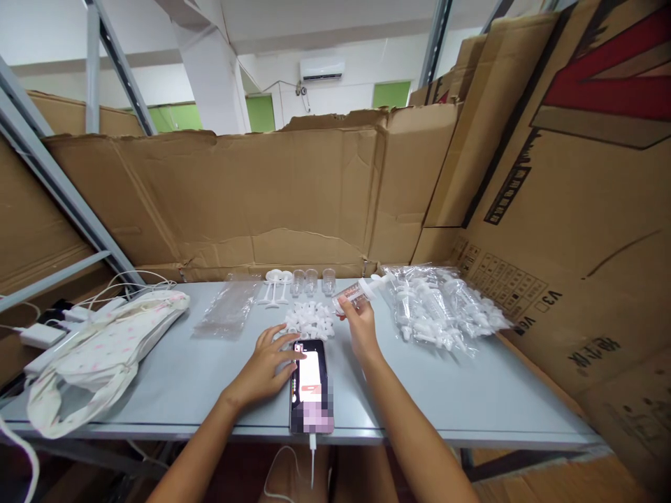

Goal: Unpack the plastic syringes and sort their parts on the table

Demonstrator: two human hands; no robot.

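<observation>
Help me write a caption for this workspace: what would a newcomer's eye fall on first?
Probably the lit smartphone near the table's front edge, with the left hand partly over it. Next, the clear syringe-like barrel in the right hand, and the heap of small white plastic pieces just beyond the phone. Shiny clear bags of white parts lie to the right.

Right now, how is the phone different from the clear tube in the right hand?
The phone lies on the table; the clear tube is held in the right hand. The phone is flat; the clear tube is rounded and see-through. The phone has a cable plugged in; the clear tube has none. Each has a hand at it; the phone's is the left hand.
</observation>
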